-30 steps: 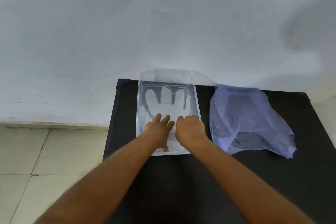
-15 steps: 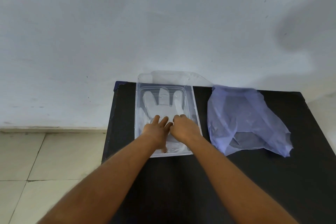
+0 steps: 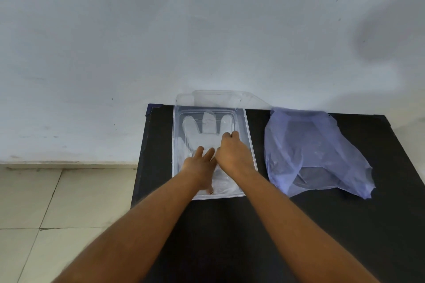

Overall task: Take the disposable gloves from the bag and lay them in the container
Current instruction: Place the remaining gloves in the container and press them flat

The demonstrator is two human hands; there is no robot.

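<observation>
A clear plastic container (image 3: 250, 142) lies lengthwise on the black table. A translucent disposable glove (image 3: 195, 127) lies flat inside it, fingers pointing to the wall. My left hand (image 3: 201, 169) rests flat on the glove's palm area, fingers apart. My right hand (image 3: 232, 153) is beside it, reaching further in, with its fingertips curled down on the glove near the little finger; whether it pinches the film I cannot tell. A crumpled pale blue plastic bag (image 3: 308, 147) lies to the right of the container, its mouth facing the near right.
The black table (image 3: 322, 225) stands against a white wall. The container's clear lid (image 3: 220, 99) leans behind it against the wall. The table's left edge drops to a tiled floor (image 3: 57, 202).
My right hand has slid forward along the glove toward its fingers. The left hand has stayed on the palm area.
</observation>
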